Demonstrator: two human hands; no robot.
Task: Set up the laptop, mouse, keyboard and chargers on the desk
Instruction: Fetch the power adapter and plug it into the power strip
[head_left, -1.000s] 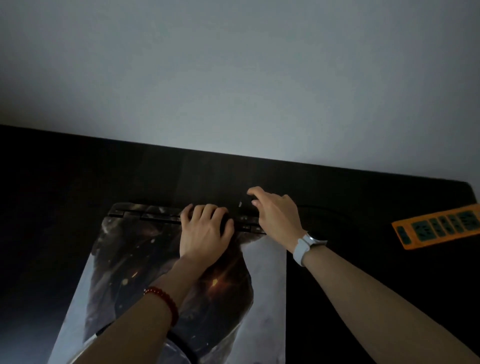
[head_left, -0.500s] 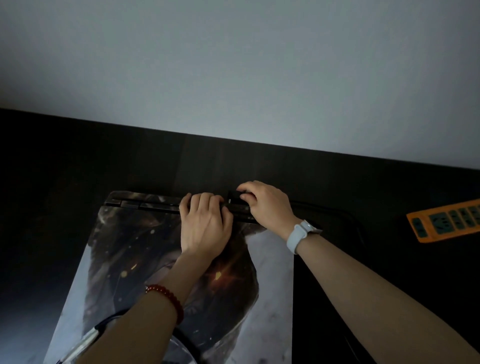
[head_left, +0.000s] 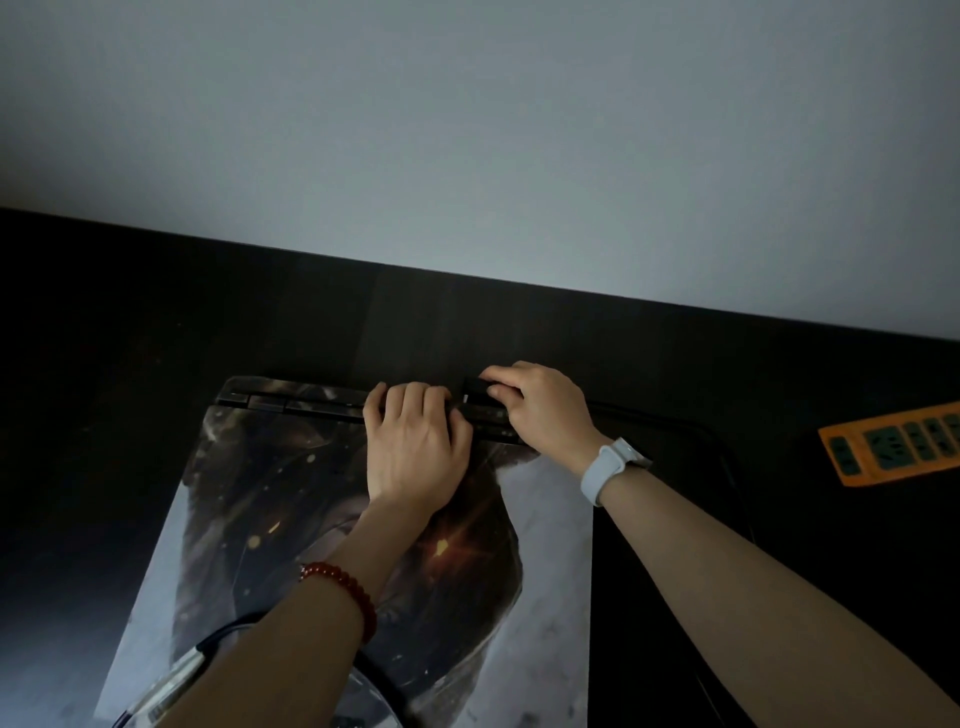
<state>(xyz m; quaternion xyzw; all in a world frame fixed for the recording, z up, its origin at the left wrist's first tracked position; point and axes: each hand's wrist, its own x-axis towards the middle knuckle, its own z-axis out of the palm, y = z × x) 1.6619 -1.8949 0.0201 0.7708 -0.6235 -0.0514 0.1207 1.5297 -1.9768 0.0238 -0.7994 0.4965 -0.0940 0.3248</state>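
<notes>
Your right hand (head_left: 540, 410) pinches a small dark charger plug (head_left: 475, 391) between thumb and fingers, right at the back edge of the closed laptop (head_left: 291, 493). Your left hand (head_left: 415, 441) lies flat on the lid near this same back edge, with the fingers pressed together and curled a little over the hinge strip, so it seems to hold the laptop steady. The laptop lies on the dark desk (head_left: 130, 338), its lid covered with a printed picture, and its back edge runs from left to right, almost parallel to the wall behind the desk. The plug is at the right part of this edge, just beside your left fingertips, and the right hand is the nearer one to it. I judge that the plug must go straight into the back edge, so along the short direction of the laptop and toward you; whether it is already seated, I cannot tell, the place is too dark. A black cable (head_left: 722, 441) runs from the plug to the right of the laptop. Further right of the laptop, well apart, lies an orange power strip (head_left: 893, 447).
</notes>
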